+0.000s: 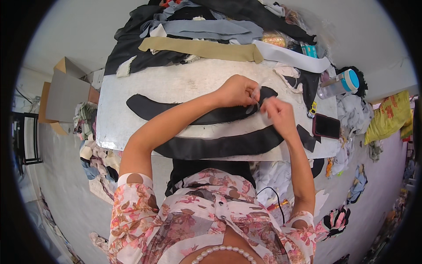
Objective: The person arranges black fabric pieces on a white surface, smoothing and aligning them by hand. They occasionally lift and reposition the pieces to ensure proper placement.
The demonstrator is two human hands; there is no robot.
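Note:
My left hand (239,91) is closed, its fingertips pinching a thin, pale, see-through strip (249,108) over the right end of a curved black fabric piece (211,115). Close beside it, my right hand (280,115) is slightly blurred with its fingers curled in; whatever they pinch is too small to make out. A second curved black fabric piece (220,146) lies nearer to me along the table's front edge, its right end under my right wrist. Both black pieces lie flat on the whitish table (176,79).
Fabric strips in olive (198,47), grey-blue (206,29) and white (294,57) are heaped at the back. At the right are a phone (326,126), a small black scrap (306,137), a yellow tape measure (312,109) and a blue-lidded bottle (338,84). A cardboard box (66,97) stands left.

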